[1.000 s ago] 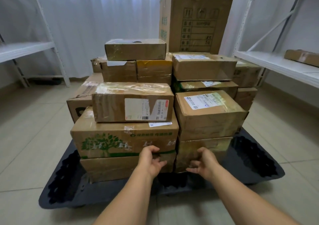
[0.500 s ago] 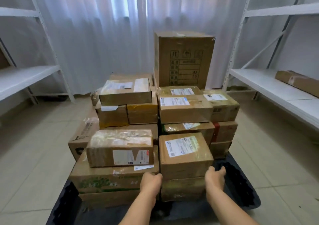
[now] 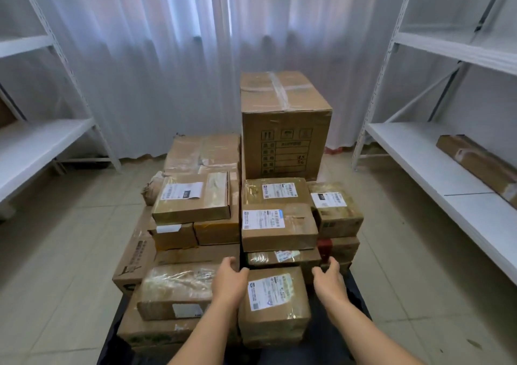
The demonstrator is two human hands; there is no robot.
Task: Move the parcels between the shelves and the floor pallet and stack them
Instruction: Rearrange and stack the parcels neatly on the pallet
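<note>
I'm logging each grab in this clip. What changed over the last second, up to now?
Both hands came up from the bottom boxes at the pallet's front edge. The left hand and right hand now flank the labelled front parcel, fingers relaxed; whether they touch it is unclear. The view rose too. The stack, tall carton and parcel on the right shelf stayed put.

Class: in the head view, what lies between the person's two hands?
A labelled parcel lies between the left hand and right hand, shown in the head view.
</note>
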